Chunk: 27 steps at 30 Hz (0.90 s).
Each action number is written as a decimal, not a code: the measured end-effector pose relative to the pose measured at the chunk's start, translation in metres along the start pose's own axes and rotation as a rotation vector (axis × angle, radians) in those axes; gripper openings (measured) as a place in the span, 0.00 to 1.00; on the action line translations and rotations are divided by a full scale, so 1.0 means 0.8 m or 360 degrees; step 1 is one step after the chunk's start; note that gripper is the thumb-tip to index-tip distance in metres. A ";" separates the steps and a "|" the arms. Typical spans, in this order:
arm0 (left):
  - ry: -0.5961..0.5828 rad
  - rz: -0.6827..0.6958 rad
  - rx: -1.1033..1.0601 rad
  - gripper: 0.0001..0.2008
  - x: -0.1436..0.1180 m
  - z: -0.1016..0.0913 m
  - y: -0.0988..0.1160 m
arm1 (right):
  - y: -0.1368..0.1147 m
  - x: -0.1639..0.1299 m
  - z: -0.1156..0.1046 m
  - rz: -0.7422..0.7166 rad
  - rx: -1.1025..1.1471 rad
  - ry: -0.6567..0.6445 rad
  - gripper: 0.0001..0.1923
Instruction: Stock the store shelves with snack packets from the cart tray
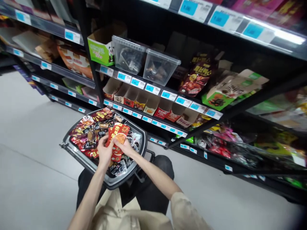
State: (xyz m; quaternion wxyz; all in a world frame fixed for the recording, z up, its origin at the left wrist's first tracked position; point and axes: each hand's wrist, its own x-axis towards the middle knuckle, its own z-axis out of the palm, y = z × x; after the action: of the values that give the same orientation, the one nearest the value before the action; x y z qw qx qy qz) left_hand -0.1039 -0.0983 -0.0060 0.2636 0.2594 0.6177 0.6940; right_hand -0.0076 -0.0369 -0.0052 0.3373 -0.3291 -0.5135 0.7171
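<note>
The fingers of the left hand and right hand grasp flat, glossy red packets with orange food pictures, above a dark grey-rimmed plastic basket of mixed snack packets. The slick wrappers could slide apart under a loose pinch and get lost among similar ones below. With the hands as clock centre, a black-trousered knee at four o'clock might jog the basket. Toward two o'clock, a label-lined black shelf edge fronts small, open-topped cardboard cartons; clear plastic bins stand near one.
</note>
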 end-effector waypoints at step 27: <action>-0.0078 -0.0342 0.0232 0.23 0.016 -0.035 -0.026 | -0.009 0.024 -0.019 -0.0072 0.0142 0.0175 0.41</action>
State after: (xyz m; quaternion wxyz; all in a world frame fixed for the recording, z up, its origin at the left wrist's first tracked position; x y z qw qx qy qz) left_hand -0.1316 -0.1079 -0.0291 0.3319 0.2270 0.6842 0.6084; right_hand -0.0046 -0.0118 -0.0043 0.3955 -0.3409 -0.4690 0.7123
